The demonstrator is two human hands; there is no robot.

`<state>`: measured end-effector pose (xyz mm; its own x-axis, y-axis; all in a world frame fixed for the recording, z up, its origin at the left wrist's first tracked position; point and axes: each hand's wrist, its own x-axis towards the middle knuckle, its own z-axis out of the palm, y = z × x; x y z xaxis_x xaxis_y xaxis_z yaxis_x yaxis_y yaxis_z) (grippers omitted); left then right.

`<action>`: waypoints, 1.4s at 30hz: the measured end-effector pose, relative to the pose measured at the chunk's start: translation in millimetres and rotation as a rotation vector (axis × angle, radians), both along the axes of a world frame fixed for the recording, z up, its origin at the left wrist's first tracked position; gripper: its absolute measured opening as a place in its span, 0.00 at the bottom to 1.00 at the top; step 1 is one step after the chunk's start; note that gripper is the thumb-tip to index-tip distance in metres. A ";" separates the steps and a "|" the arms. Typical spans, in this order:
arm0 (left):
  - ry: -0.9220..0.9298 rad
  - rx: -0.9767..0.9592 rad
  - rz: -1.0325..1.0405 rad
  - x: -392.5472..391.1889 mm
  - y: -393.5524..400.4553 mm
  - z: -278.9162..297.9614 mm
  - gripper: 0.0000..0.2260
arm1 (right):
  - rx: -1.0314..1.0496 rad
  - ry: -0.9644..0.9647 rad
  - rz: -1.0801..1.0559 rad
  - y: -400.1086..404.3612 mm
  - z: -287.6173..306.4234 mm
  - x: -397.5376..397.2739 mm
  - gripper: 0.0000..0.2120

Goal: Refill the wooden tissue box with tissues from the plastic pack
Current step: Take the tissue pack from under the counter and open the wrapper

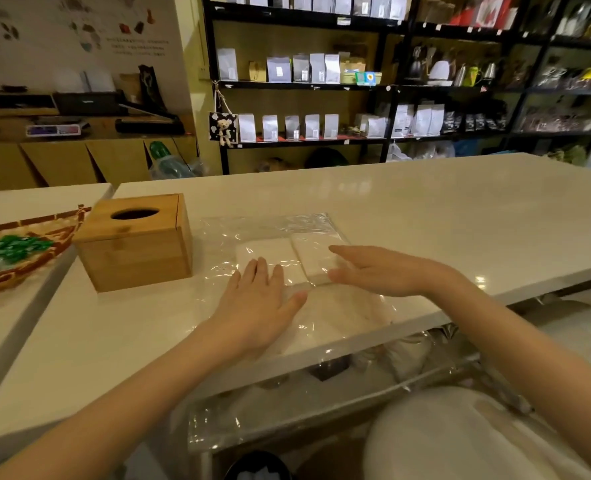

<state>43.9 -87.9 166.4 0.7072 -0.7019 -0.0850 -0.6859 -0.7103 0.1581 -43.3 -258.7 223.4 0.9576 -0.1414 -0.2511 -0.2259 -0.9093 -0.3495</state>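
A wooden tissue box [138, 244] with a dark oval slot in its lid stands on the white counter [425, 216] at the left. To its right lies a clear plastic pack [273, 226] holding two white stacks of tissues [266, 252]; its loose end hangs over the counter's near edge. My left hand [263, 296] rests flat on the plastic just in front of the left stack, fingers apart. My right hand [373, 271] lies spread over the near right corner of the right stack. Neither hand grips anything.
A woven basket [27, 268] with green wrapped items sits on a lower counter at the far left, close to the wooden box. Black shelves of bags and kettles stand behind the counter. A lower shelf and a white-clothed lap lie below the near edge.
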 end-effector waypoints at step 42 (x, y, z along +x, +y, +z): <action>-0.166 -0.514 0.397 116.1 125.3 46.3 0.33 | 0.207 -0.419 0.407 110.5 3.7 166.5 0.40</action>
<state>160.0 37.4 212.8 0.8951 -0.3080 0.3223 -0.4323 -0.7764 0.4586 123.3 -148.2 227.1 0.9476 0.2675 0.1745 0.3194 -0.7973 -0.5122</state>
